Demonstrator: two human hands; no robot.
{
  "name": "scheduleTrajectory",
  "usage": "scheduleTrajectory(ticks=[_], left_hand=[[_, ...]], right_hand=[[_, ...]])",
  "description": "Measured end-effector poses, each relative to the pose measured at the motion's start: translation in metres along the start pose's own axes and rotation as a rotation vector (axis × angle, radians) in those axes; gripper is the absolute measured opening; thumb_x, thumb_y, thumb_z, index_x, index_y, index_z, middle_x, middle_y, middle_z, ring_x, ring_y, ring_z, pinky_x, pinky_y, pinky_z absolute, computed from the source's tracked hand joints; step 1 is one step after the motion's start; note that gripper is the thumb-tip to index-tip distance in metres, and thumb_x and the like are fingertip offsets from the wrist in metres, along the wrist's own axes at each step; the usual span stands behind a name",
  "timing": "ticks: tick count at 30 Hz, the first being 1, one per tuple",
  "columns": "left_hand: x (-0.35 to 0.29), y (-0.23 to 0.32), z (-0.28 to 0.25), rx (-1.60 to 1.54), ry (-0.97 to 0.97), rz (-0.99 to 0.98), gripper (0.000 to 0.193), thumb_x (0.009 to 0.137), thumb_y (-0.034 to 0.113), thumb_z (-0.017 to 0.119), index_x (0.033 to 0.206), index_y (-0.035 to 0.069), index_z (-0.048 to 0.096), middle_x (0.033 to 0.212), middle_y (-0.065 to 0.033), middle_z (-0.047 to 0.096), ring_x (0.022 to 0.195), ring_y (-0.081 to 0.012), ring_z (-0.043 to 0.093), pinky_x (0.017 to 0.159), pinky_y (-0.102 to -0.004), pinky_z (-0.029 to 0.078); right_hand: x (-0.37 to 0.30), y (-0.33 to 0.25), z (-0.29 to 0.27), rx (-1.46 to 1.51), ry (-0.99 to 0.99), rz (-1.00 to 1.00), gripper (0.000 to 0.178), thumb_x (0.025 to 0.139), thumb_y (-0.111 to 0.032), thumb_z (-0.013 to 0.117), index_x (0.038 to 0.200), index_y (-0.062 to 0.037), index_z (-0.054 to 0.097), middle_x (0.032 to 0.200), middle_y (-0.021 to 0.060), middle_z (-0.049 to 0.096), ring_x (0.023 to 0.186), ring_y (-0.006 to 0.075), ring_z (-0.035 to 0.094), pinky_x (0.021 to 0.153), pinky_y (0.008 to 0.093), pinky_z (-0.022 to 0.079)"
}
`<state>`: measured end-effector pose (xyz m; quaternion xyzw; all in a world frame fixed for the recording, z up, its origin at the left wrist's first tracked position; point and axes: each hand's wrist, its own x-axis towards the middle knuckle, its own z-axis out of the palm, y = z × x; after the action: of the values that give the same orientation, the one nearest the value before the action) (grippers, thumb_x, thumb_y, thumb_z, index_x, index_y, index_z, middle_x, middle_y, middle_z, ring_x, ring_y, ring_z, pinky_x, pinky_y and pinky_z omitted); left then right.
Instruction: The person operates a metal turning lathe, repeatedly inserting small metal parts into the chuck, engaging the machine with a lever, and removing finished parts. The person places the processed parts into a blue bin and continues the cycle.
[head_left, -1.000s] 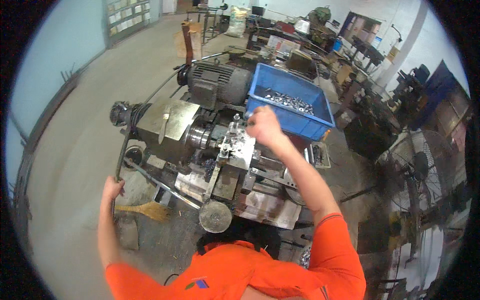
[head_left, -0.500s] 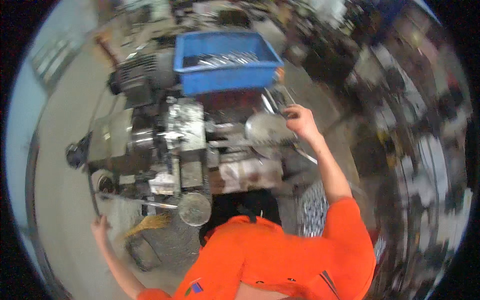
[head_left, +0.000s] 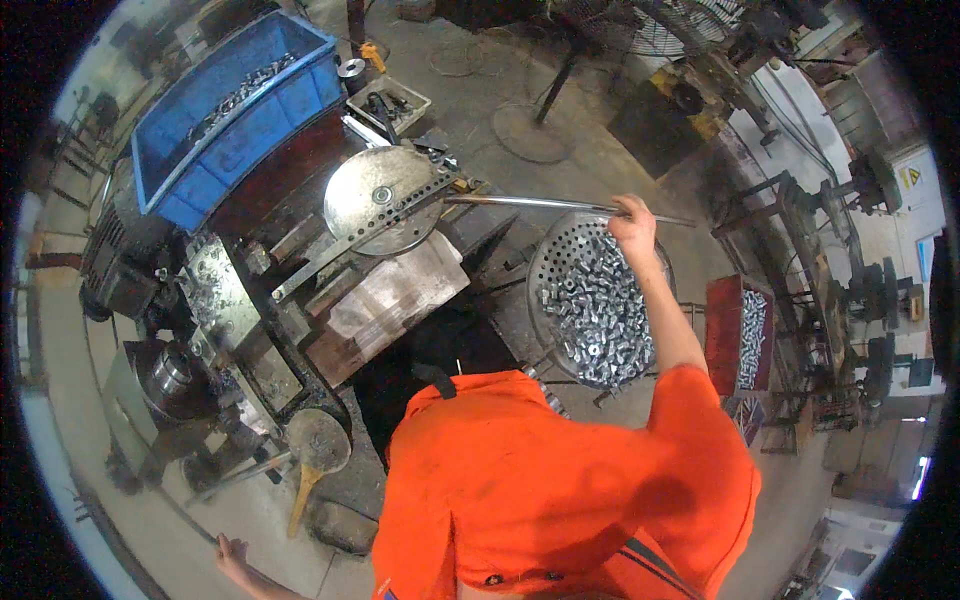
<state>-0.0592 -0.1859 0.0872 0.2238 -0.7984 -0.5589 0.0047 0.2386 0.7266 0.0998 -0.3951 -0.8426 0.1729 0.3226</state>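
Note:
My right hand (head_left: 635, 230) is closed around a long shiny metal rod (head_left: 550, 203). The rod runs sideways from the machine's round metal disc (head_left: 350, 195), which has a bar with a row of holes lying across it. Below my right hand stands a round perforated metal basin (head_left: 546, 265) heaped with small silvery metal parts (head_left: 597, 315). At the lower left, my left hand (head_left: 232, 562) is at the end of a thin dark lever (head_left: 185, 515) with fingers curled at it. Close to that hand are a wooden-handled brush (head_left: 303, 500) and a small round plate (head_left: 320, 440).
A blue plastic bin (head_left: 240, 130) with metal parts stands behind the machine. Beside it is a small tray (head_left: 392, 105) of tools. To the right sits a red box (head_left: 738, 335) of parts. A fan (head_left: 680, 25) stands at the back, and a dark tray (head_left: 340, 525) lies below the brush.
My view has swung right, so the machine and blue bin now sit further left. My right hand has left the machine's disc area and holds the rod. My left hand stays at the lever.

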Motion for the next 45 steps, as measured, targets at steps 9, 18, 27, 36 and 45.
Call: scheduleTrajectory(ticks=[9,18,27,36,45], left_hand=[[0.016,-0.014,-0.007,0.044,0.082,0.046,0.033,0.078,0.029,0.069,0.090,0.002,0.055,0.058,-0.0062,0.053,0.044,-0.0144,0.051,0.043,-0.0271,0.047],[-0.033,0.023,0.020,0.293,0.181,0.120,0.029,0.077,0.029,0.066,0.082,0.002,0.055,0.063,-0.0051,0.054,0.057,-0.0143,0.052,0.054,-0.0299,0.044],[-0.040,0.021,0.022,0.188,0.137,0.110,0.022,0.078,0.020,0.064,0.079,-0.001,0.056,0.060,-0.0046,0.054,0.049,-0.0124,0.053,0.042,-0.0260,0.046],[-0.051,0.041,0.032,0.134,0.181,0.132,0.027,0.074,0.021,0.064,0.077,-0.005,0.058,0.059,-0.0077,0.055,0.050,-0.0128,0.054,0.045,-0.0262,0.043],[-0.050,0.034,0.026,0.090,0.121,0.114,0.023,0.076,0.019,0.063,0.078,-0.003,0.058,0.059,-0.0073,0.056,0.050,-0.0141,0.055,0.046,-0.0263,0.045]], right_hand=[[-0.047,0.040,0.052,-0.555,-0.508,0.339,0.038,0.062,-0.032,0.066,0.092,-0.0090,0.067,0.110,0.0189,0.057,0.098,0.0313,0.058,0.085,0.0364,0.047],[-0.032,0.043,0.062,-0.786,-0.710,0.147,0.031,0.067,-0.029,0.059,0.085,-0.0042,0.066,0.092,0.0174,0.064,0.087,0.0328,0.062,0.077,0.0402,0.050],[-0.033,0.053,0.065,-0.696,-0.648,0.157,0.040,0.060,-0.030,0.065,0.085,0.0021,0.063,0.096,0.0233,0.061,0.094,0.0352,0.059,0.082,0.0406,0.048],[-0.039,0.076,0.076,-0.525,-0.450,-0.002,0.031,0.060,-0.024,0.061,0.076,0.0022,0.065,0.084,0.0218,0.063,0.073,0.0338,0.063,0.070,0.0393,0.052],[-0.049,-0.089,0.052,1.108,-0.701,0.430,0.019,0.074,-0.005,0.046,0.076,0.0065,0.062,0.073,0.0128,0.060,0.067,0.0217,0.056,0.067,0.0328,0.046]])
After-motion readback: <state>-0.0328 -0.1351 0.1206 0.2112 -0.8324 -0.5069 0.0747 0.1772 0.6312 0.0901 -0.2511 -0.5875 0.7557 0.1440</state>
